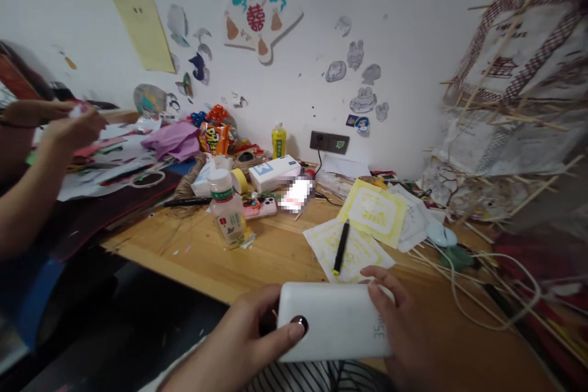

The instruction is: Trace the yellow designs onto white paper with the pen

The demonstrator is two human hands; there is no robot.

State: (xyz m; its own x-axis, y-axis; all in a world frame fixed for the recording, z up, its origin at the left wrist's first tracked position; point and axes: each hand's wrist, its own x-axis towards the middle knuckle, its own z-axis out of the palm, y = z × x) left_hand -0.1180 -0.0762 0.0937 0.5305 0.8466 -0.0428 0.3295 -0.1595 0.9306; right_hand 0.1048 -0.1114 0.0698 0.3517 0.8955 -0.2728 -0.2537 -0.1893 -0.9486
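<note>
Both hands grip a white power bank (335, 321) marked "35".

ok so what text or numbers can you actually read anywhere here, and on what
"35" on the white power bank, sideways near its right end, held in both hands.
"3" large, on the white and blue box.
A red double-happiness sign on the paper fan on the wall.
Bottle label, snack bag, yellow sheets and the kite print: too small or blurred to read.
</note>
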